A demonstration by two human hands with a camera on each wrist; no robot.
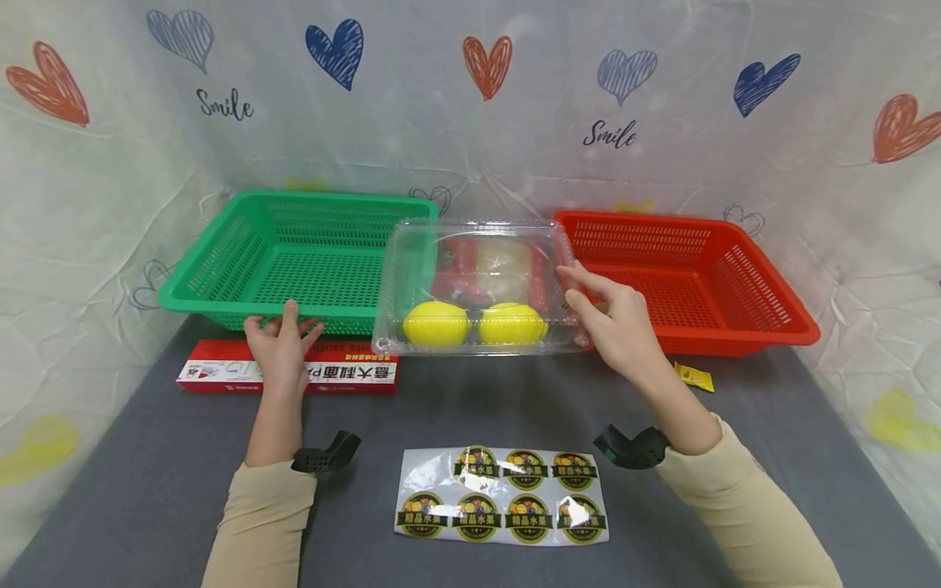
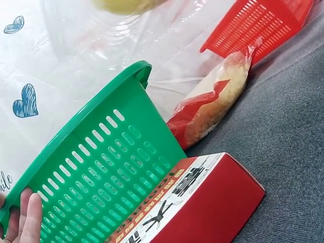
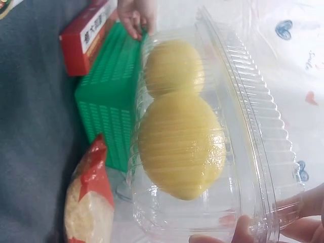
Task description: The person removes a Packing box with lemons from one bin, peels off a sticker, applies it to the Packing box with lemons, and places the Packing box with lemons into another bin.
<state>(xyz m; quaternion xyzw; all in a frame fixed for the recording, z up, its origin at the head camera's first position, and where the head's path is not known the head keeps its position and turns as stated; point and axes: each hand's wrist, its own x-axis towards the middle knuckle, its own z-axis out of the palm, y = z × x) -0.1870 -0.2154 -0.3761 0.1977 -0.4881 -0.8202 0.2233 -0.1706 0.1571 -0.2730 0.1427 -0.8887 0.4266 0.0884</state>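
My right hand (image 1: 621,331) grips the right end of a clear plastic fruit box (image 1: 474,351), held up in the air between two baskets. Two yellow lemons (image 3: 182,144) lie side by side in the box along its near side. Its ribbed lid (image 3: 266,116) shows in the right wrist view. At the left, my left hand (image 1: 282,347) pinches the front rim of the green basket (image 1: 334,198). In the left wrist view, fingertips (image 2: 33,217) of that hand lie at the basket rim. Nothing shows inside this basket.
Behind the box lies a red-and-clear bag (image 2: 217,98) of pale food. A red basket (image 1: 801,331) stands right, with a small yellow packet (image 1: 694,377) before it. A red pasta box (image 1: 353,371) lies before the green basket. A sticker sheet (image 1: 502,496) lies in front.
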